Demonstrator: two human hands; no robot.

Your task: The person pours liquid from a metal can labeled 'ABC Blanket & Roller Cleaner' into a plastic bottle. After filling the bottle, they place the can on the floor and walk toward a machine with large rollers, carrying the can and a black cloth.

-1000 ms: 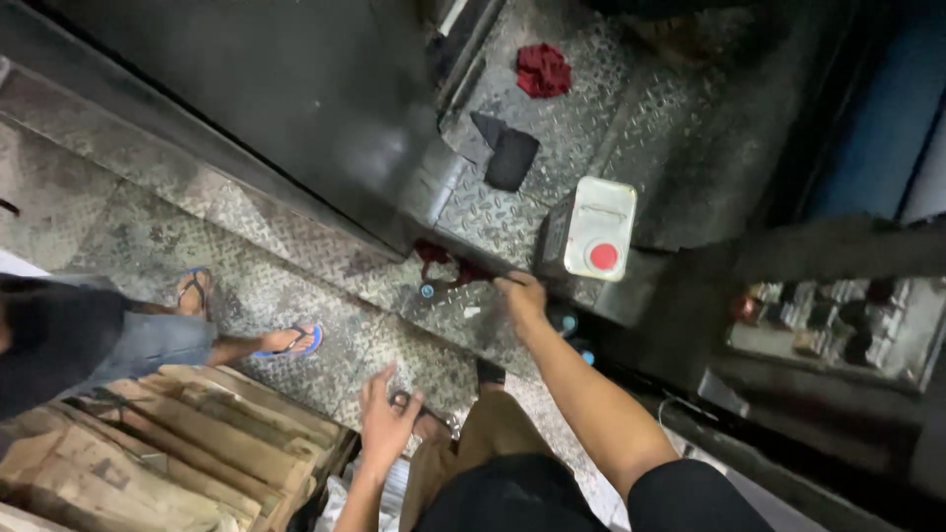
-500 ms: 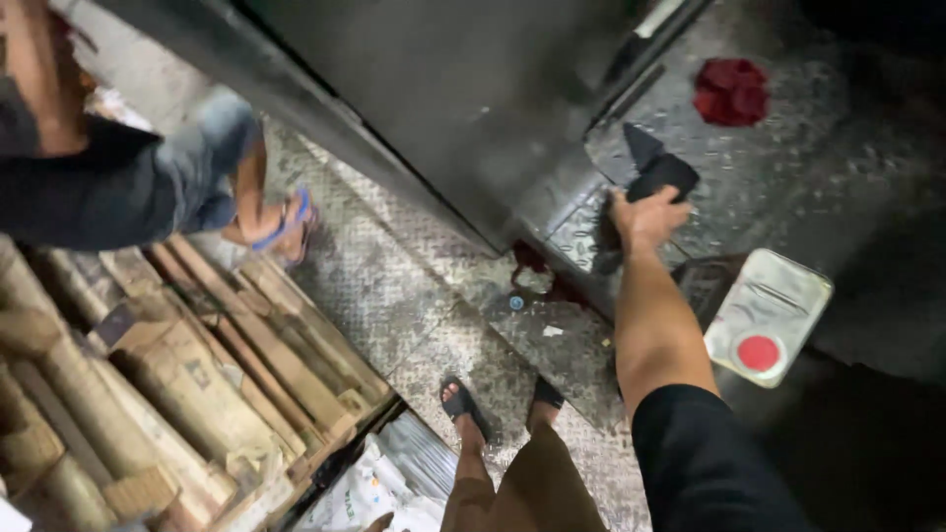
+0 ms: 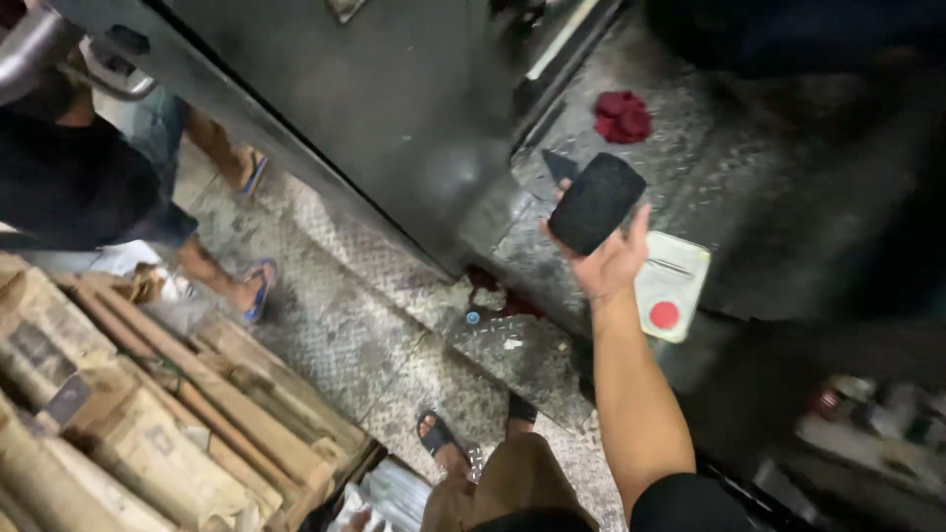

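Black oblong rough-faced block (image 3: 596, 202) sits in our right hand (image 3: 609, 261), raised over the diamond-plate steel floor (image 3: 394, 325); fingers grasp just its lower end, so we reckon it could slip; left hand out of view.

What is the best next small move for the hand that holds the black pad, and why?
Probably draw the black pad back toward the body. The right hand holds it lifted above the checker-plate floor, apart from the red cloth and the white canister, so nothing seems to block its way.
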